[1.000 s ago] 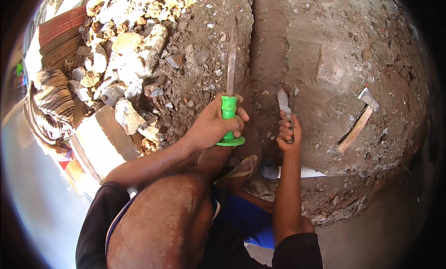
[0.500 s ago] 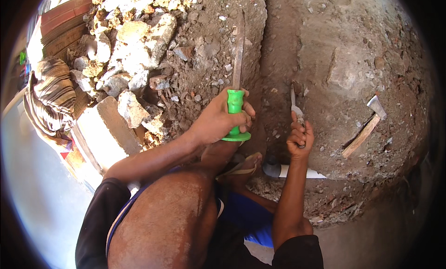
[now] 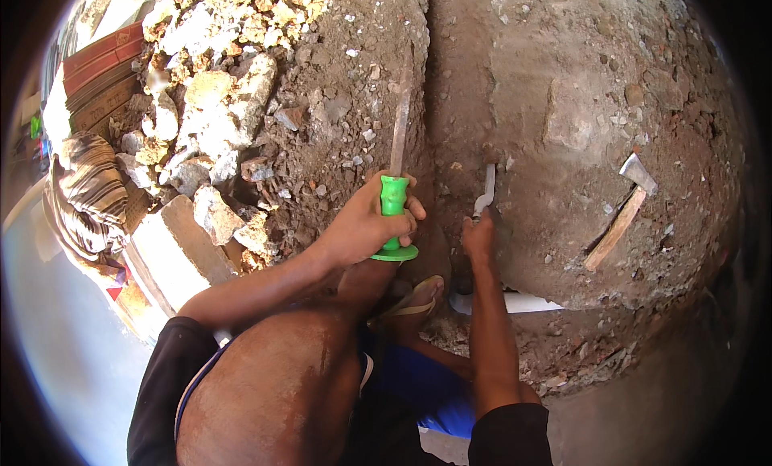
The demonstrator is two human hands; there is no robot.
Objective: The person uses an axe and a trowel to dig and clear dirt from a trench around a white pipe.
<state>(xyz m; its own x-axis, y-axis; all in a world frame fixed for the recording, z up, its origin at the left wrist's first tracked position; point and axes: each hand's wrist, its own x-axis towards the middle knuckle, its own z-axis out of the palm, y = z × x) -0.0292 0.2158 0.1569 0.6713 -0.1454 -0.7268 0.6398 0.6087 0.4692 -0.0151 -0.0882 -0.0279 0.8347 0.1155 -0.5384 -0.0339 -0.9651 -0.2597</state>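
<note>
My left hand [image 3: 354,231] is wrapped round the green grip of a chisel [image 3: 393,201], which has a round guard at its near end. The chisel's long steel shaft points away over the rubble at the trench's left edge. To the right, my right hand [image 3: 480,236] is closed on the handle of a small narrow trowel [image 3: 489,179]. Its blade points away from me, over the dirt on the trench's right side; whether the tip touches soil I cannot tell. Most of the trowel's handle is hidden by my fingers.
A hammer-like tool with a wooden handle [image 3: 616,229] lies on the dirt at right. A white pipe [image 3: 532,303] runs behind my right forearm. Broken concrete [image 3: 221,104] is heaped at left, beside a pale block [image 3: 183,237] and a striped cloth [image 3: 92,176]. My sandalled foot stands near the trench.
My right hand has moved left with the trowel, and its wrist has turned so the back of the hand shows. The chisel remains in my left hand. The whole view has shifted slightly.
</note>
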